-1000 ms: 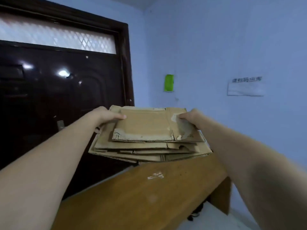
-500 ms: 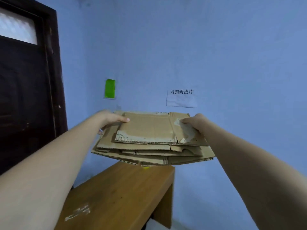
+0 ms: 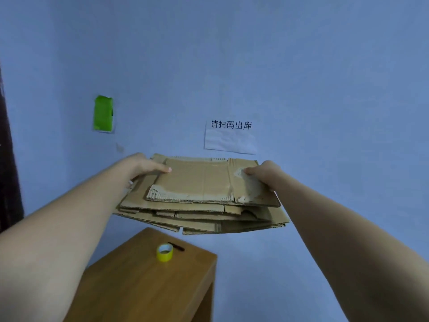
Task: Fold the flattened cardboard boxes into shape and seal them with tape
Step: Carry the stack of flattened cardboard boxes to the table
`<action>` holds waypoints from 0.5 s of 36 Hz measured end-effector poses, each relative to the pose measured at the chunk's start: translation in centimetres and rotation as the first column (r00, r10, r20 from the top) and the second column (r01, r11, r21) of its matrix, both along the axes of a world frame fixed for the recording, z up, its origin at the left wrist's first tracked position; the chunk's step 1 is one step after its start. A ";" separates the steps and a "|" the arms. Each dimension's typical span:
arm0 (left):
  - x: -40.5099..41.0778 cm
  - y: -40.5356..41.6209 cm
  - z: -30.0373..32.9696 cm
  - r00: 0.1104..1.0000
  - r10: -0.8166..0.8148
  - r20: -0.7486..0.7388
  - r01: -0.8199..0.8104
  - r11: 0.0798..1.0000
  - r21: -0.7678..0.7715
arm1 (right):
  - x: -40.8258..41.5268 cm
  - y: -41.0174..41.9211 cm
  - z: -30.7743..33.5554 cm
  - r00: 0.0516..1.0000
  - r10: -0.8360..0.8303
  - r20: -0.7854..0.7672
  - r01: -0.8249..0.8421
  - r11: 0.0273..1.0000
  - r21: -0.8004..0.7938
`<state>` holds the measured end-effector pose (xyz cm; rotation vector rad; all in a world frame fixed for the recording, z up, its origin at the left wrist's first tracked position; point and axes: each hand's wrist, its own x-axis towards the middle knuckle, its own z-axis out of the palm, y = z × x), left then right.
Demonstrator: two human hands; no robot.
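Here, both arms are reaching forward, nearly straight and converging on a stack of flattened cardboard boxes (image 3: 197, 196) that is hanging in the air in front of a pale blue wall (image 3: 301, 66); the left hand (image 3: 144, 165) is gripping the stack's left edge, its thumb lying flat across the top sheet and pointing inward, while its fingers are going out of sight beneath the cardboard; the right hand (image 3: 262, 171) is clasping the right edge in the same way, thumb pressing down on a torn, whitish patch of the top sheet, the fingers hidden below. The stack is sitting roughly level between the two hands, its lower sheets fanning out wider than the top one, its near edges ragged and sagging a little; it is hovering above the far end of a wooden table (image 3: 144, 287), apart from it. A yellow roll of tape (image 3: 164, 252) is standing on that table near its far edge, with a small dark object (image 3: 177, 247) lying just beside it; what it is I cannot tell. On the wall a green patch (image 3: 103, 113) and a paper sign (image 3: 229, 135) with printed characters are hanging.
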<state>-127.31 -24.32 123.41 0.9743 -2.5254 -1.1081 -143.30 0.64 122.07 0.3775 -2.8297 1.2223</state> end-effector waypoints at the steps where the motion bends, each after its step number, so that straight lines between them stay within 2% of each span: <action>1: -1.3 -0.3 -0.1 1.000 0.005 -0.003 -0.005 1.000 -0.006 | -1.4 -0.3 0.1 1.000 0.008 -0.013 -0.008 1.000 0.001; 8: -10.8 -2.6 -1.2 0.997 0.067 0.050 -0.067 0.998 0.005 | -12.1 -2.6 -1.0 0.995 0.099 -0.030 -0.099 0.995 0.007; 15: -18.0 -4.3 -0.9 0.982 0.187 0.028 -0.187 0.982 -0.011 | -22.1 -6.4 -1.3 0.969 0.247 -0.022 -0.245 0.967 0.069; 18: -19.6 -5.9 -0.6 0.969 0.248 0.000 -0.248 0.969 -0.016 | -25.3 -9.0 -0.4 0.950 0.310 -0.029 -0.308 0.950 0.042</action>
